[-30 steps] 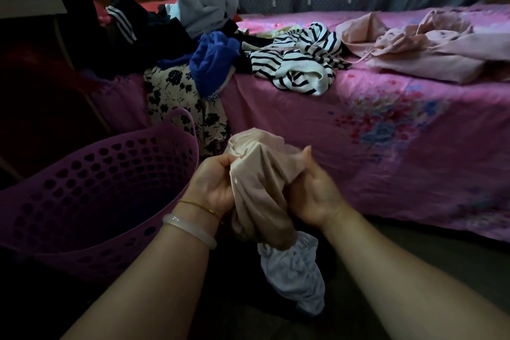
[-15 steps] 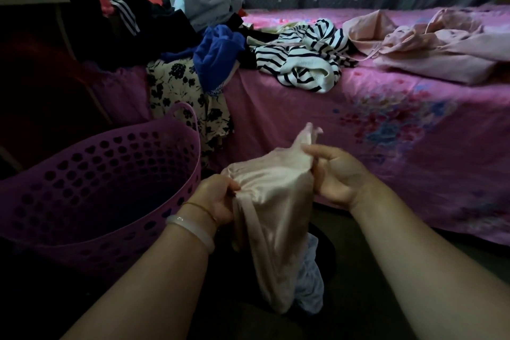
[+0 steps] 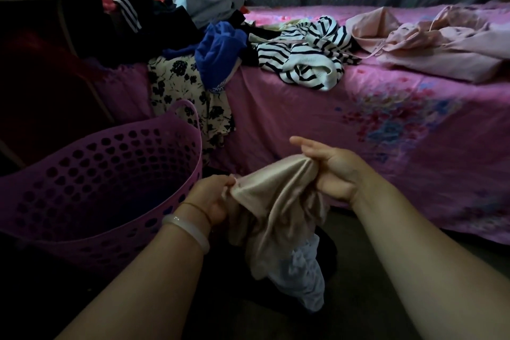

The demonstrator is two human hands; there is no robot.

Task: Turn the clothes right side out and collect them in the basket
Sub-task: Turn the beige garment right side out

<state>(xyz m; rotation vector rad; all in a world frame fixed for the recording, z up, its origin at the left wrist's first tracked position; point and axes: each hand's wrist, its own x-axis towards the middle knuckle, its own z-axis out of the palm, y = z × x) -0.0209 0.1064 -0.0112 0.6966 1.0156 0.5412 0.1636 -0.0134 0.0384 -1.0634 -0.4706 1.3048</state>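
Dim interior, brightest toward the upper right: the pink bedsheet (image 3: 386, 119) is the best-lit area you see, and it shows no glare. The left side sinks into deep shadow. The inside of the basket (image 3: 171, 130) and the floor (image 3: 358, 306) below the bed edge are nearly black and lose detail. The beige garment (image 3: 276, 196) carries a soft sheen; your left hand (image 3: 209, 196) and right hand (image 3: 336, 171) on it are sharp. The bed edge bows with wide-angle distortion, and the corners darken and soften.

Both forearms extended forward. Left hand (image 3: 209, 199) pinches garment (image 3: 276, 201), fingers curled. Right hand (image 3: 335, 174) higher, grips opposite edge, index finger straight.
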